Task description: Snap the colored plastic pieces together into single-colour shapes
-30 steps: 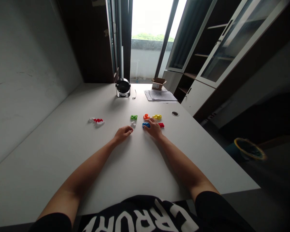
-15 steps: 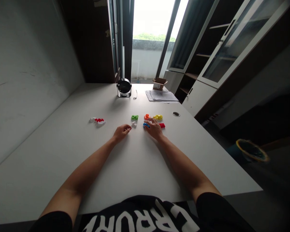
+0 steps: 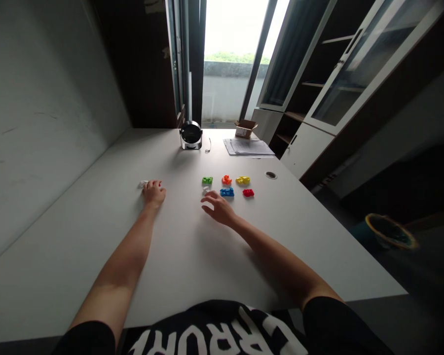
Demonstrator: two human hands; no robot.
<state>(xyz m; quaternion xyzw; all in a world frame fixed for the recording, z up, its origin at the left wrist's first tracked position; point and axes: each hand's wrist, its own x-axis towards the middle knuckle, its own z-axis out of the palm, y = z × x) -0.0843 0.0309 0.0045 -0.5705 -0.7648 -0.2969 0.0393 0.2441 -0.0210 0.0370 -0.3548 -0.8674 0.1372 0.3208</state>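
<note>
The left hand (image 3: 154, 194) is resting over a part-covered red piece (image 3: 160, 184) on the left of the surface (image 3: 185, 266), with a pale piece (image 3: 142, 184) showing just beside the fingers. Those fingers are bending downward, but whether they are clamping on anything I cannot tell.

The right hand (image 3: 217, 206) is hovering nearer the middle, thumb and fingers standing apart, close to a small white piece (image 3: 206, 189) and just beside a blue piece (image 3: 227, 192). Around them a green piece (image 3: 207, 181), an orange piece (image 3: 226, 179), a yellow piece (image 3: 243, 180) and a red block (image 3: 248, 193) are lying on the surface.

All of these are looking like light, stiff plastic — probably smooth, a little slippery, and not especially fragile. Their knobbly outlines are offering edges for a thumb-and-finger pinch across the narrow sides.

The left hand is hiding most of its red piece and anything else beneath the palm. The right fingertips are overlapping the small white piece's near edge, so contact is staying uncertain — and the finer shapes are too small to make out.
</note>
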